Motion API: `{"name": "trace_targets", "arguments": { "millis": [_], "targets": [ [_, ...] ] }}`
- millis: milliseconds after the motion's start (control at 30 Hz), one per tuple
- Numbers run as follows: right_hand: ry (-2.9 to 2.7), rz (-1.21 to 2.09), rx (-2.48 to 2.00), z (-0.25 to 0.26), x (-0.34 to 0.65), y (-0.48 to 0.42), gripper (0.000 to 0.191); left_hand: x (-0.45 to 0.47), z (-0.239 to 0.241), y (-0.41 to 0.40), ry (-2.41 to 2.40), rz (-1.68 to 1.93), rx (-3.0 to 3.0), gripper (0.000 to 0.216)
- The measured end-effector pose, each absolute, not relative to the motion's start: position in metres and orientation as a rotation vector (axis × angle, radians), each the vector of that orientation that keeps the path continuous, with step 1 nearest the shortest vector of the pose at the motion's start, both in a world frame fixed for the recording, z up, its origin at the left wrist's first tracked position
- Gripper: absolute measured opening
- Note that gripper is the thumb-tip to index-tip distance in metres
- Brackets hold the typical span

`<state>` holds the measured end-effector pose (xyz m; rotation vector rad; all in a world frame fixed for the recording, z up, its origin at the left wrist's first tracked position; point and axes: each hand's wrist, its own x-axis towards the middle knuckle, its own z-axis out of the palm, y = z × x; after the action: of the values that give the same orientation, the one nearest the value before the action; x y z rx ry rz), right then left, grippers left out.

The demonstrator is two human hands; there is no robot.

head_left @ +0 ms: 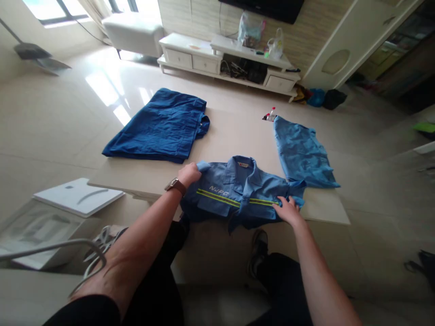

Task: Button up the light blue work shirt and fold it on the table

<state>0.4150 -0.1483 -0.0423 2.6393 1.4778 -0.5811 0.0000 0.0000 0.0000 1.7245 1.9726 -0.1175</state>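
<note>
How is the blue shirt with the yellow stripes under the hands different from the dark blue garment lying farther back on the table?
The medium-blue collared shirt with yellow stripes is lighter than the dark navy folded garment. The shirt lies rumpled at the near edge under the left hand and right hand; the navy garment lies flat, untouched. Both are blue cloth on the beige table.

Blue shirt (pixel 238 192) with yellow-green stripes; darker navy garment (pixel 158 127); pale beige table (pixel 234 131).

You have a blue cotton work shirt with yellow reflective stripes (pixel 238 190) lying collar-up, flat at the table's near edge, its hem hanging over.
</note>
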Motion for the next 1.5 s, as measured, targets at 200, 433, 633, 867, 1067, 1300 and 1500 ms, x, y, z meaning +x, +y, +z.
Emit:
{"name": "trace_targets", "arguments": {
  "millis": [200, 433, 633, 867, 1067, 1300, 1500],
  "targets": [
    [1.539, -0.452, 2.550, -0.033, 0.398, -0.145, 0.057, 0.003, 0.011, -0.002, 1.927, -0.059, 1.805, 0.039],
    [1.736, -0.283, 2.620, -0.030, 0.391, -0.143, 0.050, 0.000, 0.021, 0.002, 1.822, 0.094, 1.911, 0.029],
    [2.031, 0.109, 2.628, -0.033, 0.407, -0.115, 0.047, -0.010, 0.032, 0.004, 1.843, 0.081, 1.891, 0.033],
    [1.922, -0.216, 2.255, -0.033, 0.471, -0.069, 0.041, -0.047, 0.052, 0.008, 1.417, 0.120, 1.780, 0.022],
    [1.974, 0.188, 2.276, 0.011, 0.500, -0.044, 0.036, -0.080, 0.066, 0.043, 1.840, 0.270, 1.886, 0.026],
    [1.998, 0.461, 2.686, 0.139, 0.476, 0.108, 0.040, -0.051, 0.127, 0.156, 2.222, 0.794, 1.692, 0.037],
    [2.386, 0.405, 2.602, 0.143, 0.401, 0.134, 0.063, 0.021, 0.149, 0.163, 2.015, 1.193, 1.812, 0.093]
  ]
}}
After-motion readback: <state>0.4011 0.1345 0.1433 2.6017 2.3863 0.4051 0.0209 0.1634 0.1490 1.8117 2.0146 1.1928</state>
